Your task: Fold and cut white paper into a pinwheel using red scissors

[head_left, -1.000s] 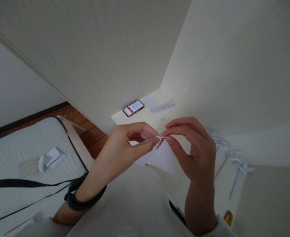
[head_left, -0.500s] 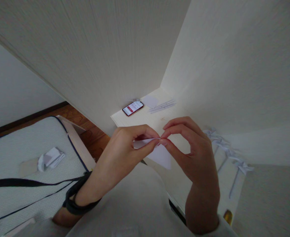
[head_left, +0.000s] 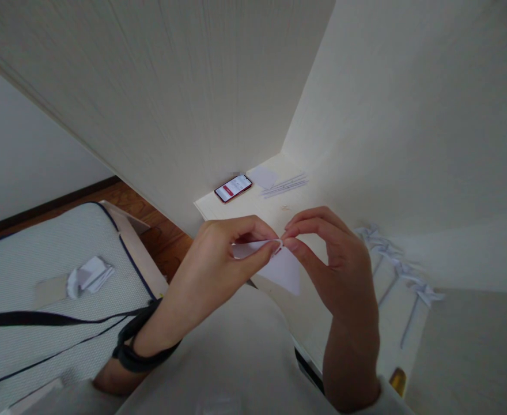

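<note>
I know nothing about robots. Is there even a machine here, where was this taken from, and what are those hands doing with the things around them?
No robot here: these are a person's two bare hands, seen by a camera worn on that person's own head, looking forward and down. The left hand pinches a piece of white paper between thumb and fingers. The right hand has its fingertips at the paper's top edge; whether they grip it is hard to tell. On the white table beyond lie a phone with its screen lit, a sheet and some thin strips. At the right is a row of twisted white shapes, some with thin stems.
</note>
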`<state>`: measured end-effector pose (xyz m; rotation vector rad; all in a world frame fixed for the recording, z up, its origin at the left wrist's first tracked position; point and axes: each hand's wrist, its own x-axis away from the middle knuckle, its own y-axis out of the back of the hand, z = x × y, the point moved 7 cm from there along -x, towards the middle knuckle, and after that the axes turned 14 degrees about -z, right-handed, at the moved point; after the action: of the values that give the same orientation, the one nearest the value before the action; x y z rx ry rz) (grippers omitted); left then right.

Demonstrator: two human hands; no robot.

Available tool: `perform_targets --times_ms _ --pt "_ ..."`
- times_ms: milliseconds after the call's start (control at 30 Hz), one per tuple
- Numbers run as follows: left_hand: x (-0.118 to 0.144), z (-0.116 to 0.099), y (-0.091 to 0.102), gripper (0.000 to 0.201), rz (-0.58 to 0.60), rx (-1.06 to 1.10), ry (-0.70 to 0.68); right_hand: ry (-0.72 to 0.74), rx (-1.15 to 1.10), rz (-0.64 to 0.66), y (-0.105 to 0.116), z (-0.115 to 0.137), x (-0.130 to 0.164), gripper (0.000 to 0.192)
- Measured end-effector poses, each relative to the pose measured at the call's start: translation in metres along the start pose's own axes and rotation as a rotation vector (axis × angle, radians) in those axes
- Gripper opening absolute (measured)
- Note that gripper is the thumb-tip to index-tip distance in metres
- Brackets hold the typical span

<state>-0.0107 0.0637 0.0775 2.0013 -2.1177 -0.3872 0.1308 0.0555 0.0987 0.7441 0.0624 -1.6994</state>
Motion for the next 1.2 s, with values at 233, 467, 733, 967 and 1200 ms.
perform_targets --times_ms 233,467,733,967,1200 --pt "0.000 0.000 -0.001 0.013 0.000 0.030 0.011 0.014 0.030 -0.007 0.000 0.002 0.000 0.013" --pt "-0.001 0.001 0.001 0.012 0.024 0.179 0.099 -0.030 -0.143 0.032 -0.001 -0.004 0.002 0.009" --pt "0.000 -0.001 -0.008 0.011 0.174 0.437 0.243 0.045 -0.385 0.014 0.004 -0.009 0.000 0.015" --pt "0.007 0.003 -0.024 0.009 0.480 0.613 0.376 0.181 -0.478 0.135 -0.003 -0.005 0.003 0.003" --pt "0.012 0.007 -0.032 0.006 0.645 0.665 0.382 0.318 -0.514 0.205 -0.001 0.007 0.008 0.005"
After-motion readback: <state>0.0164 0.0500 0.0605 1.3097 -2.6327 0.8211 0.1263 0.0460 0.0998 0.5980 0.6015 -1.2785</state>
